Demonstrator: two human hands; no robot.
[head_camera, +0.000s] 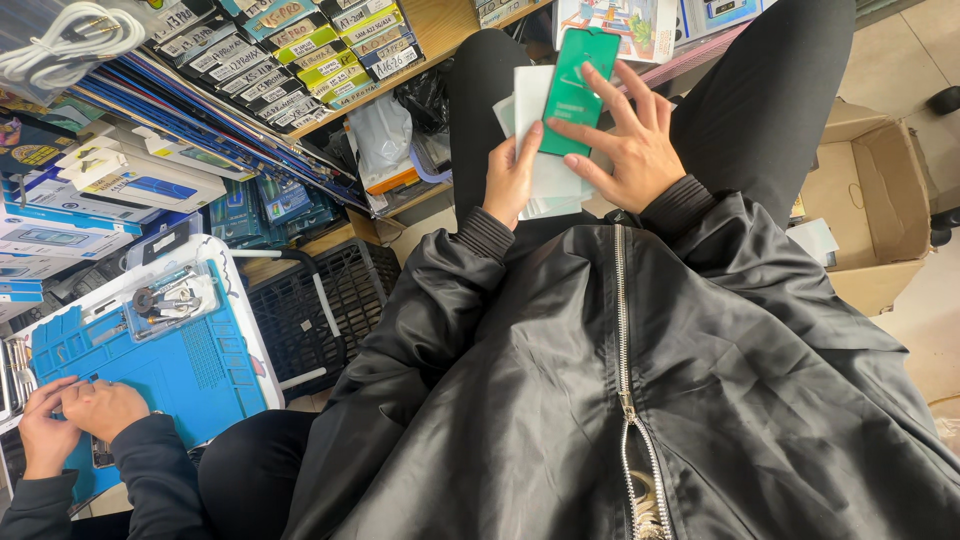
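Observation:
My left hand grips a white paper sleeve from its left side, thumb pressed on its face, above my black-trousered lap. My right hand lies on top with fingers spread, pinching a green screen protector sheet that sticks out past the top of the white sleeve. Both hands sit close together, just beyond the cuffs of my black zipped jacket.
Another person's two hands work on a blue repair mat at the lower left. Shelves of boxed packages fill the upper left. A black wire basket stands beside my knee. An open cardboard box sits on the floor at right.

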